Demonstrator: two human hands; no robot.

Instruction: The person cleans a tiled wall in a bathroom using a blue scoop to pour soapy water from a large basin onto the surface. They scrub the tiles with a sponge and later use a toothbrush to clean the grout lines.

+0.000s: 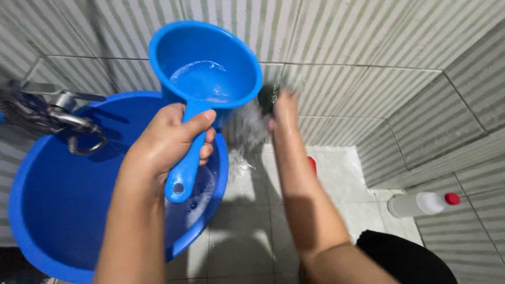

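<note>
Left hand point(168, 139): grip closed round handle of blue dipper point(208, 66), thumb laid along the handle's top. Dipper held up over the far rim of the blue basin point(47, 210), bowl tilted toward the right, a little soapy water inside. Handle's long axis running down and toward the viewer, bowl end away, hanging hole at the near end below the fist.

Right hand point(284, 108): raised just right of the dipper's lip, blurred; fingers apparently closed on a dark scrubber point(268, 97), though exact hold not clear. Water falling between the two hands toward the floor point(252, 231).

Key relation: scrubber lying directly right of the dipper's lip and slightly lower, near but apart. Right hand nearer to the scrubber; left hand nearer to the basin.

Also noted: metal tap point(58, 113) over basin's left edge; white bottle point(421, 204) with red cap lying on its side at right by the tiled wall point(368, 47).
</note>
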